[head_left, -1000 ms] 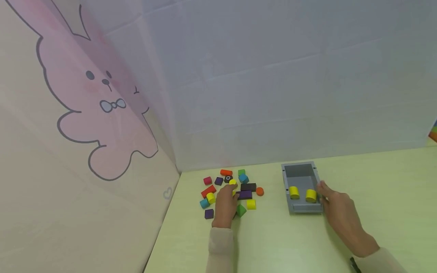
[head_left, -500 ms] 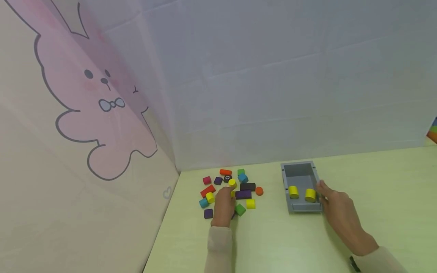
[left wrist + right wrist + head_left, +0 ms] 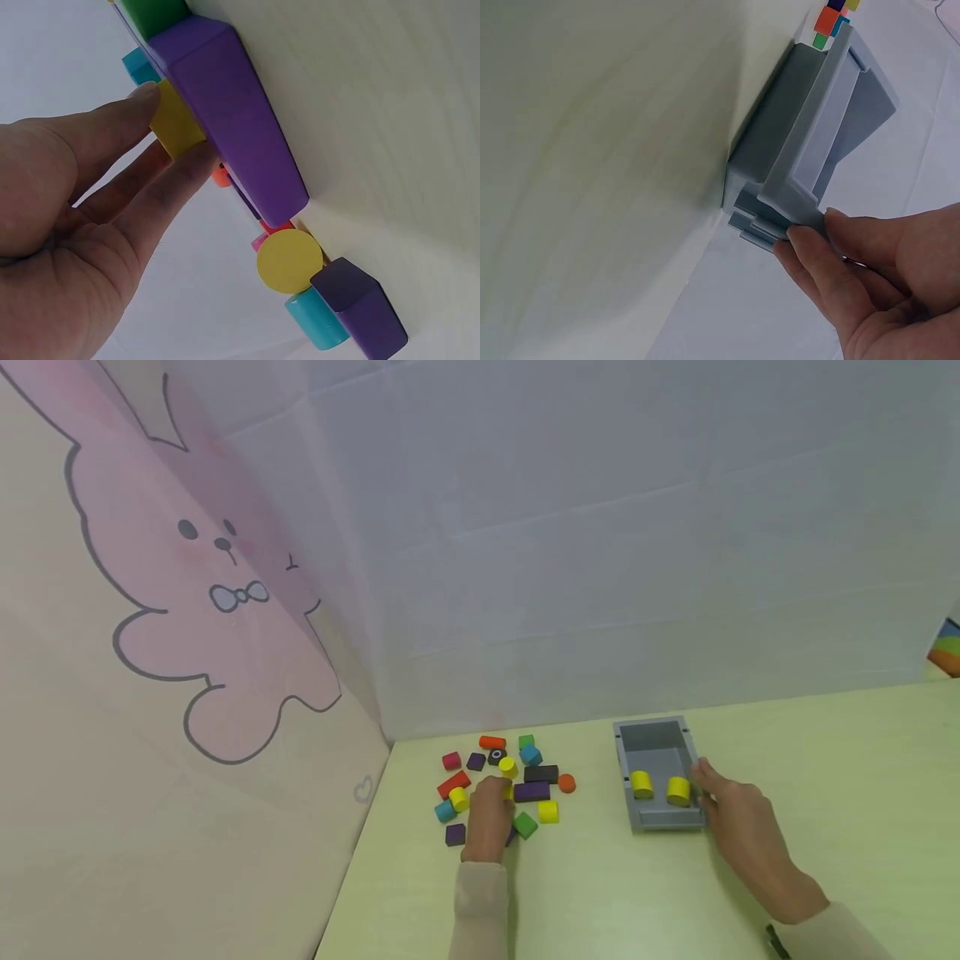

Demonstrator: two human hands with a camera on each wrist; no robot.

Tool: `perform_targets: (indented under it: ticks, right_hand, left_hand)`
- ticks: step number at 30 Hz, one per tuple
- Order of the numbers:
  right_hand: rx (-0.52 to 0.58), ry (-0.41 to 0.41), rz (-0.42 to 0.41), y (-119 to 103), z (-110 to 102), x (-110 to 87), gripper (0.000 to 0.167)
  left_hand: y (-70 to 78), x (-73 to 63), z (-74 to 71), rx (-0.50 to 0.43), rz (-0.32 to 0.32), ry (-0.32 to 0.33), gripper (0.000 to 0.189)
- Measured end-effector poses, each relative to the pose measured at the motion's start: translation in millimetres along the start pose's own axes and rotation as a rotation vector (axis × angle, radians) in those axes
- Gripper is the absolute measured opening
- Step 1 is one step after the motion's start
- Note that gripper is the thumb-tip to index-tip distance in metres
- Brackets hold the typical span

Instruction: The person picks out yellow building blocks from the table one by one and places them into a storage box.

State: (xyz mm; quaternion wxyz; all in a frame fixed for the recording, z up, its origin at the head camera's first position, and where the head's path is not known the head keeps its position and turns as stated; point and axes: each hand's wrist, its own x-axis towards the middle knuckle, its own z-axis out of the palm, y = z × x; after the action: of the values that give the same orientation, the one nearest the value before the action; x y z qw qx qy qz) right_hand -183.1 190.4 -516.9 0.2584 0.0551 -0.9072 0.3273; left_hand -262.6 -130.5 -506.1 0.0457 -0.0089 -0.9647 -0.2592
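Observation:
My left hand (image 3: 489, 817) is among the loose blocks at the left of the table. In the left wrist view its thumb and fingers pinch a yellow block (image 3: 177, 120), partly hidden behind a long purple block (image 3: 236, 124). A yellow cylinder (image 3: 507, 767) stands just beyond those fingertips. At the right, my right hand (image 3: 746, 827) grips the side wall of a grey bin (image 3: 654, 821) between thumb and fingers; the right wrist view shows fingertips on its rim. Inside the bin are two yellow cylinders, one at the left (image 3: 642, 784) and one at the right (image 3: 678, 791).
Around the left hand lie a green block (image 3: 526, 825), a black block (image 3: 541, 774), an orange round block (image 3: 567, 783), a red block (image 3: 453, 785) and several others. A white cloth wall (image 3: 600, 568) borders the table (image 3: 600, 893) behind; a rabbit-printed cloth (image 3: 225, 677) hangs at left.
My left fingers have drawn in slightly, and the yellow cylinder beyond them shows more fully. The green block beside that hand has turned. The right hand keeps its grip on the bin.

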Motion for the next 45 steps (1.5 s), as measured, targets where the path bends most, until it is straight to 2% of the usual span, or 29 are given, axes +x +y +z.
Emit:
perform_targets:
  ticks: [2,8,10,15,21,29,36,45]
  right_hand:
    - [0.001,-0.007,0.005,0,0,0.3,0.043]
    - [0.001,-0.022,0.019,-1,0,0.1,0.043]
    - [0.003,-0.024,0.022,-1,0,0.0,0.044]
    - [0.005,-0.02,0.021,-1,0,-0.7,0.044]
    - [0.004,-0.028,0.033,-1,-1,0.0,0.044]
    - [0.004,-0.025,0.037,-1,-1,0.3,0.043]
    - [0.005,-0.023,0.033,-2,-1,1.6,0.043]
    - [0.003,-0.037,0.045,-3,-2,0.6,0.043]
  left_hand:
    - [-0.4,-0.9,-1.4,0.006,0.004,0.01,0.032]
    - [5.2,-3.3,-6.8,-0.033,-0.048,0.002,0.029]
    - [7.0,-4.4,-7.9,-0.043,-0.046,0.012,0.029]
    - [10.7,-8.5,-10.2,-0.062,0.016,0.049,0.032]
    - [20.0,-9.7,-13.2,-0.033,0.104,0.089,0.033]
    - [35.2,-7.1,-13.2,-0.052,0.126,0.042,0.038]
    - [43.7,-4.4,-9.5,-0.062,0.172,0.023,0.037]
    - [58.8,-5.9,-7.8,-0.076,0.182,0.003,0.036]
